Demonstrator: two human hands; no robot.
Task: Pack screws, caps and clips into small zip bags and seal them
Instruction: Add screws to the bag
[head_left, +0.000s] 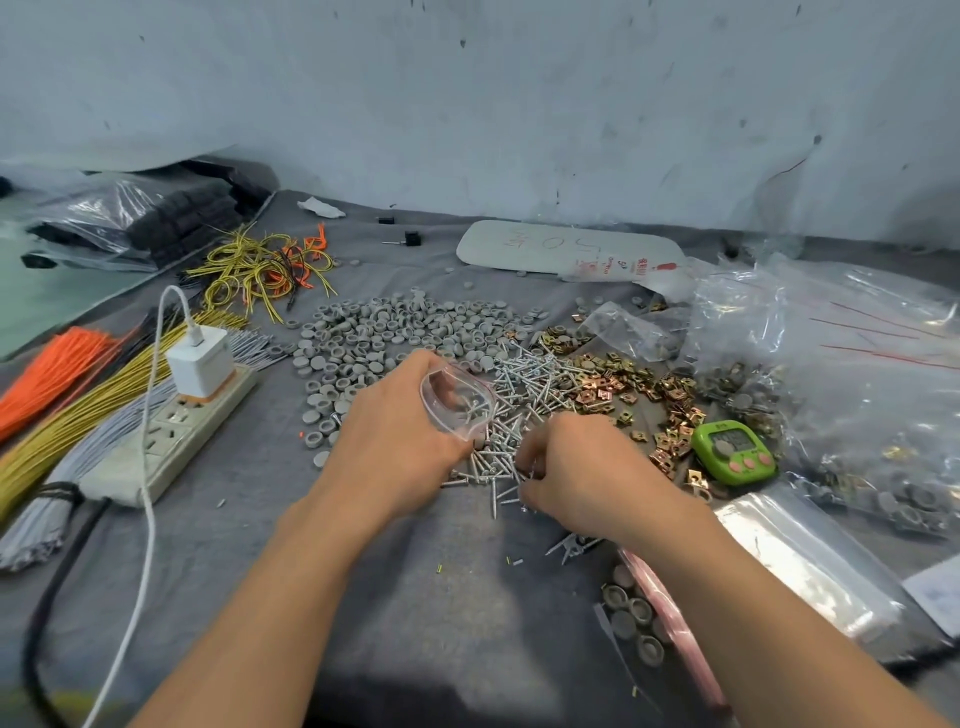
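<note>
Screw-filling step in hand. Left hand (395, 434) is gripping a small zip bag (460, 402), mouth open, just above the screws (524, 387) heaped mid-counter (441, 597); a few are lying inside. Right hand (579, 467) is narrowing its grip, pinching screws at the heap's near edge. Next move is likely calling for a short lift to the bag mouth. Grey caps (395, 332) and brass clips (623, 384) are waiting behind.

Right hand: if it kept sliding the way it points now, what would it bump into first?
The right hand points up-left, fingers curled into the screws, so more screws come first. Just beyond is the left hand holding the bag, though depth there is hard to judge.
</note>
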